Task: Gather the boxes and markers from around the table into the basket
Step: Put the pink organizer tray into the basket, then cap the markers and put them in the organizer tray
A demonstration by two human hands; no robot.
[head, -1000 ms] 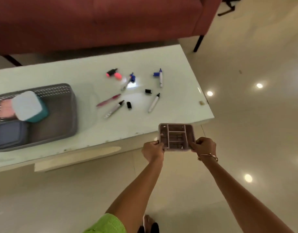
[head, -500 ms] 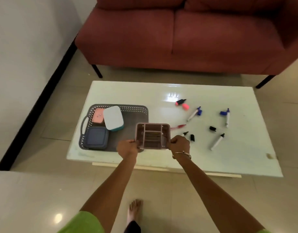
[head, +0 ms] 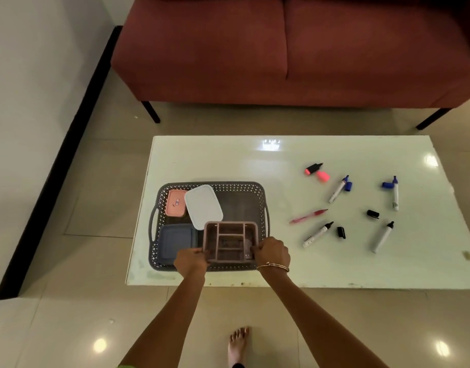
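Both hands holding the divided box over the near right part of the basket

The white table (head: 228, 160) has loads of bare top along its far edge and between the grey basket (head: 259, 192) and the loose markers (head: 336, 192) on the right; the basket sits close to the table's near-left corner. Inside it, pink (head: 176, 203), white (head: 203, 205) and blue (head: 176, 241) boxes fill the left half. The brown divided box (head: 229, 241) is pinched at both ends: left hand (head: 191, 262) fingers curled on its left wall, right hand (head: 272, 252) gripping the right wall, bracelet on that wrist. Can't tell whether it's touching the basket floor.
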